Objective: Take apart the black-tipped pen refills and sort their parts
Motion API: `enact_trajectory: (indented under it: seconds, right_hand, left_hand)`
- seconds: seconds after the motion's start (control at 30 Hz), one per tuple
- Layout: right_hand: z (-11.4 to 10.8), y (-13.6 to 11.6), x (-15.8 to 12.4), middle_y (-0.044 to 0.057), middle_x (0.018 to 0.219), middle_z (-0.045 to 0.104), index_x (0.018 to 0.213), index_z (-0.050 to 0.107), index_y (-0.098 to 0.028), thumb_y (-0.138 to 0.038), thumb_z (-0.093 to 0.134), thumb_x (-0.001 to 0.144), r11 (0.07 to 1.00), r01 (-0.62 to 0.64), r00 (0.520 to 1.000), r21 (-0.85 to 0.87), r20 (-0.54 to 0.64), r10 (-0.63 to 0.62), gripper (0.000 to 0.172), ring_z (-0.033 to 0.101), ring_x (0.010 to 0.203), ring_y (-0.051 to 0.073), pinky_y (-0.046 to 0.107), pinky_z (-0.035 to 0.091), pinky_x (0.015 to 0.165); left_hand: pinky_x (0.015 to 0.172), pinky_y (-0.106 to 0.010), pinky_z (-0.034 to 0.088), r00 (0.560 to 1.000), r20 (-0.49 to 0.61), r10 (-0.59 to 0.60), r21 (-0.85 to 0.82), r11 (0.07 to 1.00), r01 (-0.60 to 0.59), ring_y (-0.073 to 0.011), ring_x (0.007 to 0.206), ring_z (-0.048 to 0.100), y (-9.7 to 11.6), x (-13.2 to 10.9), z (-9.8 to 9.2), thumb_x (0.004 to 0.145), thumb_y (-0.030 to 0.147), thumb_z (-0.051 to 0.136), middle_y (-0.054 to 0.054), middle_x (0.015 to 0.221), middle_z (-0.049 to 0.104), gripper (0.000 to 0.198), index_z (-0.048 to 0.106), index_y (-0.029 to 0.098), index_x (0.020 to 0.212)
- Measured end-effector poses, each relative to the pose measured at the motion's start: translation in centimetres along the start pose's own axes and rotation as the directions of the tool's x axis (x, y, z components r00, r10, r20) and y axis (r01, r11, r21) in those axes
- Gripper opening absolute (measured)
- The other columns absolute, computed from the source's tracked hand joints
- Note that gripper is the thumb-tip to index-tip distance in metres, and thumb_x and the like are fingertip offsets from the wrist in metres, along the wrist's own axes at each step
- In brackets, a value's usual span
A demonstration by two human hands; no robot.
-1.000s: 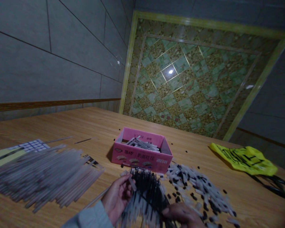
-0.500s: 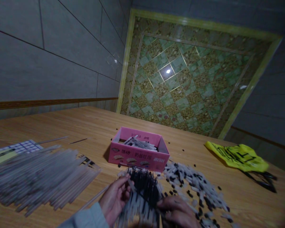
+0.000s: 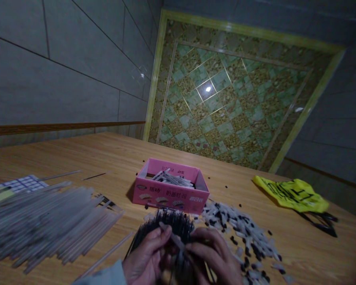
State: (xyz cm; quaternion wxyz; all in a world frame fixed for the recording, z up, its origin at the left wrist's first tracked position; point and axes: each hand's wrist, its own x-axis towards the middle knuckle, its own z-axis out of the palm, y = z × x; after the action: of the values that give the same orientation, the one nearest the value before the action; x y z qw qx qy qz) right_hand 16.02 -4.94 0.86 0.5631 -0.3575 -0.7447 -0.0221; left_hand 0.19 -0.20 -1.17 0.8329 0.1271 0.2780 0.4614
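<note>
Head view, dim and slightly blurred: 2 bare hands work at the 6 o'clock edge of a light wooden table point(image 3: 112, 158).

The left hand point(image 3: 146, 259), in a grey sleeve point(image 3: 103, 278), pinches the upper end of 1 slim pale plastic rod point(image 3: 172, 238) between thumb and forefinger. The right hand point(image 3: 218, 257) has its fingers point(image 3: 200, 247) curled and pressed together over the rod's lower end. The rod lies between the 2 hands, its long axis running from 10 o'clock down to 4 o'clock. Its upper tip sits nearer the left hand.

Just beyond the knuckles, at 12 o'clock from them, a fanned bundle of black-tipped thin rods point(image 3: 170, 222) spreads with its tips pointing away from the person. Both hands touch or overlap its near end. How it is gripped cannot be told.

Farther at 12 o'clock stands an open pink cardboard box point(image 3: 169, 196) holding a few pale sticks. At 3 o'clock from the hands lies a scattered heap of small white and black plastic pieces point(image 3: 240, 229). At 9 o'clock lies a broad pile of long clear thin tubes point(image 3: 47, 223). Toward 2 o'clock rests a crumpled yellow plastic bag point(image 3: 290, 194), with black-handled scissors point(image 3: 320, 225) beside it.
</note>
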Motion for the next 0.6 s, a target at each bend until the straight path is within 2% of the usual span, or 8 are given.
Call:
enact_trajectory:
  seconds: [0.1,0.17,0.23,0.37,0.5,0.6]
  right_hand:
    - [-0.7,1.3,0.8,0.01,0.108,0.057,0.102,0.062,-0.023,-0.025,0.055,0.081,0.98,-0.193,0.98,-0.054,0.042,0.195,0.022,0.057,0.099,0.023,0.031,0.051,0.074]
    - [-1.4,2.9,1.0,0.01,0.106,0.058,0.098,0.062,-0.02,-0.027,0.05,0.084,0.93,-0.346,0.93,-0.124,0.083,0.357,0.019,0.058,0.096,0.023,0.029,0.052,0.069]
    - [-2.0,4.7,0.7,0.009,0.094,0.061,0.091,0.063,-0.019,-0.026,0.049,0.084,0.869,-0.429,0.867,-0.247,0.158,0.473,0.017,0.06,0.085,0.022,0.028,0.051,0.064]
    - [-1.9,7.2,-0.5,0.007,0.089,0.063,0.092,0.065,-0.019,-0.022,0.05,0.081,0.774,-0.445,0.783,-0.451,0.224,0.581,0.019,0.06,0.082,0.022,0.031,0.046,0.072]
    - [-0.7,7.6,-1.3,0.007,0.09,0.063,0.097,0.066,-0.019,-0.024,0.054,0.078,0.739,-0.401,0.755,-0.541,0.262,0.601,0.022,0.06,0.084,0.023,0.029,0.044,0.072]
    - [0.0,7.4,-1.6,0.007,0.089,0.062,0.091,0.066,-0.02,-0.021,0.057,0.075,0.722,-0.383,0.751,-0.576,0.261,0.607,0.018,0.06,0.082,0.022,0.028,0.043,0.07]
  left_hand:
    - [0.042,-0.016,0.051,0.998,-0.028,0.056,-0.032,0.998,-0.057,-0.0105,0.05,0.065,-0.1,-0.1,0.1,0.075,0.01,0.065,-0.005,0.065,0.07,0.005,0.061,0.011,0.076]
    - [0.043,-0.015,0.052,0.989,-0.097,0.111,-0.064,0.991,-0.117,-0.01,0.049,0.065,0.3,0.3,0.0,0.078,0.008,0.06,-0.006,0.065,0.071,0.002,0.061,0.01,0.078]
    - [0.043,-0.015,0.053,0.979,-0.146,0.141,-0.116,0.981,-0.158,-0.0097,0.048,0.065,0.8,0.8,-0.3,0.082,0.007,0.054,-0.006,0.065,0.071,0.007,0.06,0.009,0.081]
    - [0.044,-0.015,0.054,0.972,-0.173,0.161,-0.171,0.967,-0.191,-0.0109,0.05,0.067,1.3,1.3,-0.7,0.085,0.005,0.048,-0.007,0.064,0.071,0.011,0.058,0.009,0.085]
    - [0.045,-0.016,0.055,0.974,-0.172,0.145,-0.179,0.968,-0.176,-0.0126,0.051,0.067,1.1,1.2,-0.7,0.085,0.006,0.047,-0.008,0.063,0.071,0.01,0.057,0.009,0.084]
    - [0.045,-0.017,0.055,0.977,-0.168,0.133,-0.194,0.967,-0.165,-0.0134,0.051,0.068,1.0,1.2,-0.7,0.086,0.006,0.046,-0.009,0.063,0.071,0.012,0.057,0.009,0.083]
